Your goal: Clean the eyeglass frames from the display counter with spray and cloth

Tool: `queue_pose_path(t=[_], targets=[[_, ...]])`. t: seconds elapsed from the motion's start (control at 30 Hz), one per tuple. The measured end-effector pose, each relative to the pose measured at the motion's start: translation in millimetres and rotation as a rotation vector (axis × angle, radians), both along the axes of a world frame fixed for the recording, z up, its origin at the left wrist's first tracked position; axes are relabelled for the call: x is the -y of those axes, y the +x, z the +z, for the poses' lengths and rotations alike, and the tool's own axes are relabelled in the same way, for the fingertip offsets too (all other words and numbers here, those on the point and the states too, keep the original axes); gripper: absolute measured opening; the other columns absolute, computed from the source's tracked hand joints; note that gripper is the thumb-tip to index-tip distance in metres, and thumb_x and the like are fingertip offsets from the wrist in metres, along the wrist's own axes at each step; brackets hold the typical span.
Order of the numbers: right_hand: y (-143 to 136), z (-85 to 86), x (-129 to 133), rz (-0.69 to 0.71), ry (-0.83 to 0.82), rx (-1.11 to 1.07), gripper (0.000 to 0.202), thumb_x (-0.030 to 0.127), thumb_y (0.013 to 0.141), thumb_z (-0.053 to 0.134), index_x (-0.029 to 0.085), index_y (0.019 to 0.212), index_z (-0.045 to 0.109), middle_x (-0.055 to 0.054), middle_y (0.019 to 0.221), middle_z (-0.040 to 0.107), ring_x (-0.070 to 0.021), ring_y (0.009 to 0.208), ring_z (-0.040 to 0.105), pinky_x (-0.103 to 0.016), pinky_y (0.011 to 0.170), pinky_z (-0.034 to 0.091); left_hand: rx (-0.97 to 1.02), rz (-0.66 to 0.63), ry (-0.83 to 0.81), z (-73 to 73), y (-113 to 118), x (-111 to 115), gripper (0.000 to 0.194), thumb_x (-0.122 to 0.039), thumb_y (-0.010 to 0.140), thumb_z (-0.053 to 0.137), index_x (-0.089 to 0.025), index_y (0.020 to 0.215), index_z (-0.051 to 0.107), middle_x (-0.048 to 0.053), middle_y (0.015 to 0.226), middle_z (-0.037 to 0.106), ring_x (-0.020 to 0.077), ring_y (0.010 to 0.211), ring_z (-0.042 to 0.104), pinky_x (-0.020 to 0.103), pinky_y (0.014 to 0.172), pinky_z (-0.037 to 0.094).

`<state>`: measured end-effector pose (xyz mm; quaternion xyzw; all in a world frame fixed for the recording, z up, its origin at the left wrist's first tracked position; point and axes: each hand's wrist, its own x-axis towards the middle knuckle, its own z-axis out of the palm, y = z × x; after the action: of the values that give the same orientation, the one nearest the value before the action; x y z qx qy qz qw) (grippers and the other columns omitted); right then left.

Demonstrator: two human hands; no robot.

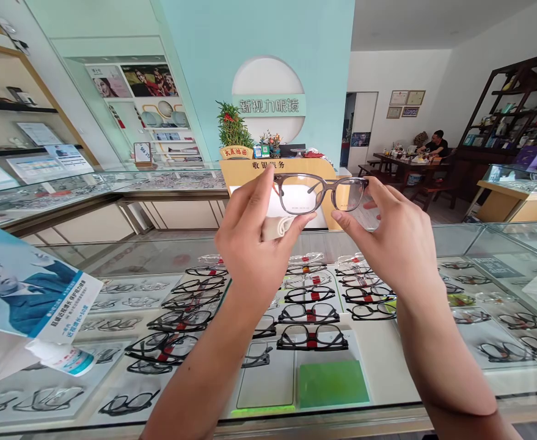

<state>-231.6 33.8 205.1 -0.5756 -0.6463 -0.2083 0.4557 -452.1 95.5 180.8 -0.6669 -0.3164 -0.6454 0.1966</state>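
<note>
A pair of dark-framed glasses (327, 186) with clear lenses is held up in front of me, above the glass display case. My left hand (256, 235) grips the left end of the frame between thumb and fingers, and a folded pale cloth (277, 227) is tucked in the same hand. On the other side, my right hand (387, 226) pinches the right end of the frame, its thumb at the lower rim. Faint small print shows on the lenses.
Beneath my arms, the glass display case (382, 379) contains rows of glasses (311, 315) and a green card (333, 384). A poster (30, 281) and white bottle (62, 357) stand at left. Further back are a yellow counter (238, 174) and a seated person (437, 144).
</note>
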Motion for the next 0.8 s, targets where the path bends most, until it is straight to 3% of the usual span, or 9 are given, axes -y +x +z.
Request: queue_pose_path(t=[0.3,0.5,0.8], targets=[[-1.0,-0.2,0.2,-0.015,0.035,-0.010,0.060,0.066,0.107,0.069,0.022,0.147,0.075,-0.016,0.117,0.083,-0.0360,0.099,0.078,-0.044,0.079,0.057,0.015,-0.020,-0.007,-0.6,2.7,-2.0,0.078,-0.050,0.100,0.093,-0.031,0.170,0.066,0.012,0.156,0.079,0.0386,0.146,0.076,0.051,0.123,0.066],[-2.6,1.4,3.4,-0.003,0.046,-0.006,0.065,0.058,0.108,0.069,0.022,0.162,0.069,-0.018,0.126,0.083,-0.0377,0.106,0.079,-0.048,0.084,0.062,0.061,-0.116,-0.109,-0.2,2.5,-12.6,0.077,-0.047,0.104,0.089,-0.034,0.175,0.061,0.010,0.156,0.081,0.0331,0.134,0.082,0.050,0.118,0.069],[-4.2,1.3,7.5,0.006,0.083,0.024,0.067,0.058,0.114,0.060,0.028,0.174,0.060,-0.017,0.134,0.081,-0.0379,0.108,0.080,-0.049,0.083,0.067,0.074,-0.209,-0.182,0.7,0.5,-20.6,0.076,-0.047,0.108,0.083,-0.032,0.178,0.058,0.011,0.156,0.081,0.0337,0.141,0.081,0.052,0.121,0.068]])
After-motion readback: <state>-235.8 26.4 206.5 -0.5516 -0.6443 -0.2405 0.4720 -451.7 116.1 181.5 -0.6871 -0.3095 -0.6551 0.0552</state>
